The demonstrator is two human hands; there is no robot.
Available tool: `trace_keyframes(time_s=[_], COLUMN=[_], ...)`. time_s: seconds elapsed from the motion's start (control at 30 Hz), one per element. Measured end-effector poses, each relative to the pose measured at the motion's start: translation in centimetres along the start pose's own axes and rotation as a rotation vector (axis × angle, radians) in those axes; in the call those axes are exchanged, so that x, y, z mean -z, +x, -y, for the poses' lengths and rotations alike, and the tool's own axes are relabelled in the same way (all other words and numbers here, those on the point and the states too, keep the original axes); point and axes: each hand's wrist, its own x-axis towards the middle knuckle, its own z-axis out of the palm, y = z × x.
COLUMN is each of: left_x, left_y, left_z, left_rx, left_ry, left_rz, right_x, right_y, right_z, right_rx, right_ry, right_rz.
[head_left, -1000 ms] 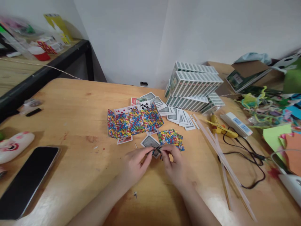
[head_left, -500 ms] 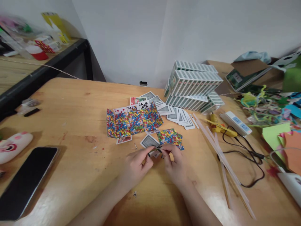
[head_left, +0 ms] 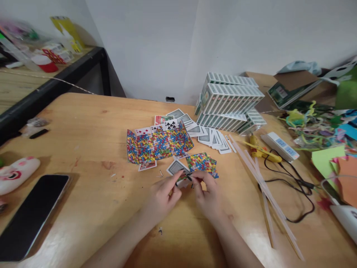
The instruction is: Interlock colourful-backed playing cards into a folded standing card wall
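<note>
My left hand (head_left: 164, 193) and my right hand (head_left: 206, 190) face each other low over the table, fingertips pinched on a small whitish piece of card (head_left: 182, 182). Its edges are mostly hidden by the fingers. Just beyond the fingertips lies a face-down playing card (head_left: 176, 167). A cut sheet with a colourful pattern (head_left: 199, 163) rests by the right fingers. Farther back is a folded colourful patterned panel (head_left: 163, 145) with upright side flaps, playing cards (head_left: 143, 131) showing along its back edge.
Face-down cards (head_left: 205, 136) spread before stacked card boxes (head_left: 232, 98). To the right lie glue sticks (head_left: 264, 190), a yellow glue gun (head_left: 258, 149) and a power strip (head_left: 281, 146) with black cable. A phone (head_left: 35, 216) and a white plush-like object (head_left: 19, 173) are at left.
The card piece between my fingers has tilted, so more of its whitish face shows. Both hands stay in nearly the same place.
</note>
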Motion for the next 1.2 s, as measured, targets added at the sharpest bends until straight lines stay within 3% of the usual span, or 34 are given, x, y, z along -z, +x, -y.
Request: trace_keyframes(time_s=[0.27, 0.43, 0.6, 0.8, 1.2], left_x=[-0.2, -0.1, -0.6, -0.8, -0.8], left_y=[-0.1, 0.2, 0.3, 0.5, 0.7], left_z=[0.2, 0.3, 0.8, 1.0, 1.0], left_rx=[0.051, 0.153, 0.237, 0.299, 0.377], left_ry=[-0.088, -0.271, -0.279, -0.402, -0.499], left_rz=[0.009, 0.008, -0.033, -0.051, -0.052], right_x=[0.0, -0.2, -0.6, -0.7, -0.2], right_y=[0.0, 0.2, 0.5, 0.6, 0.5], right_z=[0.1, -0.2, -0.6, -0.5, -1.1], right_rx=[-0.047, -0.24, -0.354, -0.173, 0.079], right_ry=[0.033, 0.24, 0.447, 0.091, -0.321], right_rz=[0.007, -0.005, 0.012, 0.021, 0.058])
